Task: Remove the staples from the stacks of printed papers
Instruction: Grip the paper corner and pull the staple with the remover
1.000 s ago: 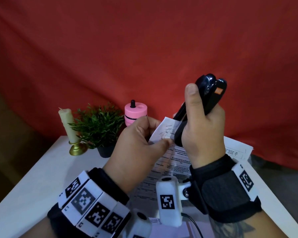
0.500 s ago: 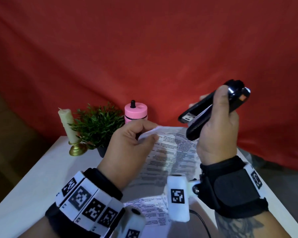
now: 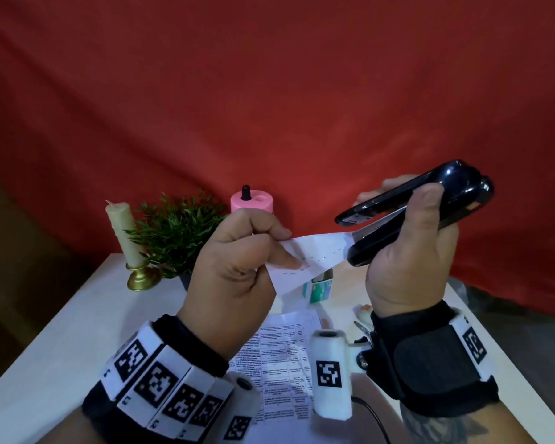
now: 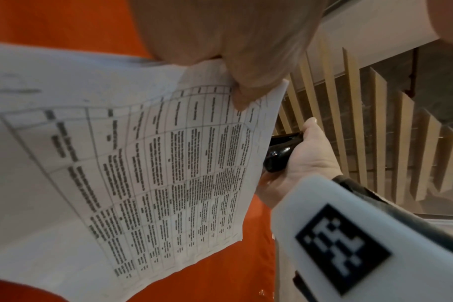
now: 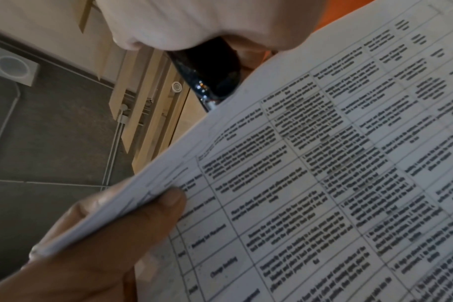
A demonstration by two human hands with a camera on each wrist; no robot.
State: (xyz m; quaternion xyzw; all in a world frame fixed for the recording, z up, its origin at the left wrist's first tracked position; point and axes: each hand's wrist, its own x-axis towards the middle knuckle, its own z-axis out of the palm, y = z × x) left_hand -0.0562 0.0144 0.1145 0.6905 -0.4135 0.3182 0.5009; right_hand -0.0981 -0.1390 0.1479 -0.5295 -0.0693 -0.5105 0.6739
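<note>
My left hand [image 3: 282, 251] pinches the corner of a stack of printed papers [image 3: 314, 256] and holds it raised above the table. My right hand [image 3: 420, 213] grips a black stapler [image 3: 407, 203], lying nearly level with its front end pointing left. The tip of the paper corner reaches into the stapler's front gap. In the left wrist view my thumb [image 4: 248, 85] presses on the printed papers [image 4: 168, 163], and the stapler [image 4: 279, 153] shows past their edge. In the right wrist view the papers [image 5: 323, 163] fill the frame, with the stapler [image 5: 210, 69] behind them. No staple is visible.
A second printed sheet [image 3: 279, 363] lies on the white table [image 3: 61, 331] below my hands. At the back left stand a candle [image 3: 122, 232], a small plant [image 3: 177, 232] and a pink container [image 3: 252, 201]. A small green box [image 3: 319, 288] sits under the lifted papers.
My right hand swung the stapler from upright to nearly level and moved it right. My left hand raised the paper corner, and its tip now meets the stapler's front end.
</note>
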